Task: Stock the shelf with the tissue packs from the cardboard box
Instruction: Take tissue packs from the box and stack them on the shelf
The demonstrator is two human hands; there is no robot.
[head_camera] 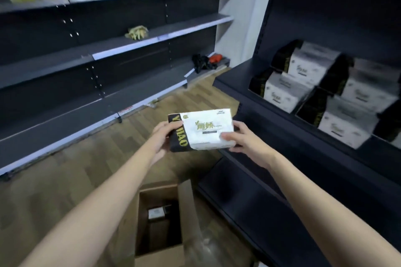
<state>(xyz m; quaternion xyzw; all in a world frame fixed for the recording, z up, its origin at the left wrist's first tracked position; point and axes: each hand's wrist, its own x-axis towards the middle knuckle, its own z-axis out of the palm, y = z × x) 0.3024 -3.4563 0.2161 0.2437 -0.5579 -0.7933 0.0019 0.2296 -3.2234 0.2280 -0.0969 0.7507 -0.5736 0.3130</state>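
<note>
From the head camera, we hold one tissue pack [202, 129] in the air between both hands. Our left hand [166, 136] grips its black end, fingers curled round the edge, and our right hand [239, 137] clasps the white end with the thumb on top. Directly below our forearms the cardboard box [161, 219] stands open on the floor; what looks like one more pack [156, 212] lies deep inside, though the dim interior makes that hard to confirm. Ahead and to the right of the hands, the dark shelf [234, 84] already carries stacked packs [321, 86], some leaning unevenly.

The risk from here, as we judge it, lies in placing the pack: those stacked packs sit tilted, so pushing ours in against them could topple one off the front edge. The soft wrapper may also slip if either hand loosens early.
</note>
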